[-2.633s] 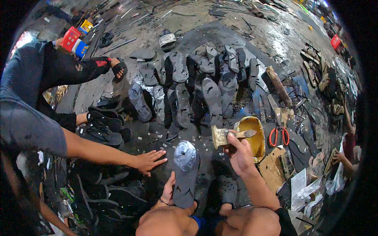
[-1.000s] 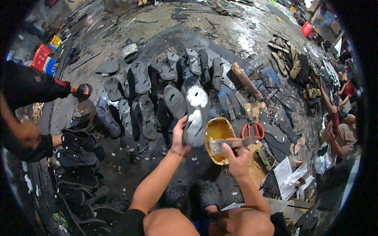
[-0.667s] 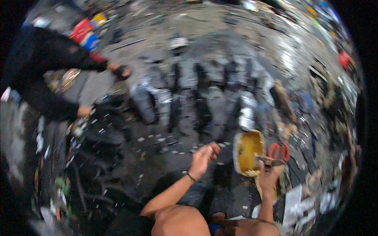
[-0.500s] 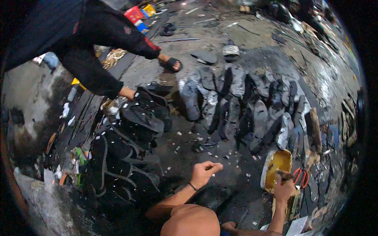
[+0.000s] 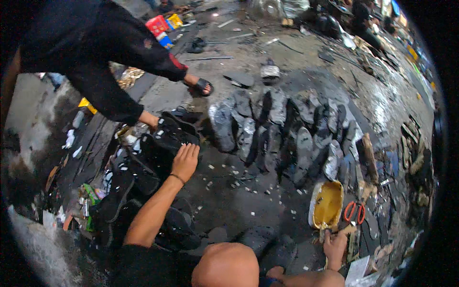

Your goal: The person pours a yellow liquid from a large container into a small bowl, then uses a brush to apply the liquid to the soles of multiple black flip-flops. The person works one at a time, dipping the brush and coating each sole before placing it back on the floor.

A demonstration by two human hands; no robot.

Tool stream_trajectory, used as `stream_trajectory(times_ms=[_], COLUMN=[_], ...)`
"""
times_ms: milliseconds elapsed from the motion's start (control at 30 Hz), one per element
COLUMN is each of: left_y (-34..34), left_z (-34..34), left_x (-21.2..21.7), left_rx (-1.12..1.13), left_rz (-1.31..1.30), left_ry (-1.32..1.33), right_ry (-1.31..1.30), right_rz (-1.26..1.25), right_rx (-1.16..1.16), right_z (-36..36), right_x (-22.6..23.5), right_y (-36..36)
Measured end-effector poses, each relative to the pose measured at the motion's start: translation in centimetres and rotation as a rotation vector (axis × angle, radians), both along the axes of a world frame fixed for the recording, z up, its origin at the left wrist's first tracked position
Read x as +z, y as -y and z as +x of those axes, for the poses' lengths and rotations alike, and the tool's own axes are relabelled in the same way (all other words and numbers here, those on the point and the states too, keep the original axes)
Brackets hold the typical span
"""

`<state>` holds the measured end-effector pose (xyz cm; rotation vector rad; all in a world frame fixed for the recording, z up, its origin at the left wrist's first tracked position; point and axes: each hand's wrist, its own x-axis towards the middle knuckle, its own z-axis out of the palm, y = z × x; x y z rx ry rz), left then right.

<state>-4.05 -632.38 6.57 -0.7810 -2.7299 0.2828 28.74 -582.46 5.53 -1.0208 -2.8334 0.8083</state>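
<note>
My left hand reaches over a heap of black sandals on the left, fingers stretched out at the near edge of the top ones. Whether the fingertips touch them is hard to tell. My right hand is low on the right, closed around what looks like a small brush, mostly hidden by the fingers. Just beyond it lies a shallow oblong container with yellowish-brown, glue-like liquid. Red-handled scissors rest beside the container.
Rows of grey and black shoe soles cover the middle floor. Another person's leg in dark trousers and a sandalled foot stand at upper left. Small white scraps are scattered about. Wooden pieces lie at right.
My left hand has moved left from the middle floor to the black sandals, its pinched fingers now stretched out. My right hand has drawn back from over the container toward me.
</note>
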Motion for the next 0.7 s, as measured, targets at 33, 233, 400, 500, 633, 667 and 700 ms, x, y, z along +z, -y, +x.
stream_trajectory(times_ms=[33, 233, 400, 500, 633, 667, 700], left_y=[-3.5, -12.6, -10.0, -12.4, -18.7, -20.1, -20.8], left_z=[0.9, 17.0, 22.6, 21.7, 20.5, 20.1, 19.4], left_x=[2.5, 2.6, -5.1, -6.4, -9.6, -10.1, -10.4], left_rx=[-0.102, -0.385, -0.312, -0.241, -0.409, -0.467, -0.405], left_rz=[0.284, 0.571, 0.308, 0.517, 0.486, 0.408, 0.42], left_ry=[0.07, 0.676, 1.087, 1.184, 1.058, 0.999, 1.051], right_ry=[-0.038, 0.114, 0.194, 0.117, -0.207, -0.238, -0.319], right_rz=[0.116, 0.004, -0.154, -0.396, -0.928, -0.921, -0.965], right_rx=[0.025, 0.012, 0.043, 0.065, -0.177, -0.214, -0.218], right_z=[0.4, -0.5, 0.7, 2.3, -1.8, -3.0, -4.0], right_x=[-1.4, 0.5, 0.1, -1.7, 4.4, 5.4, 5.6], right_y=[-0.6, 0.9, 0.4, -0.3, 0.8, 1.4, 2.1])
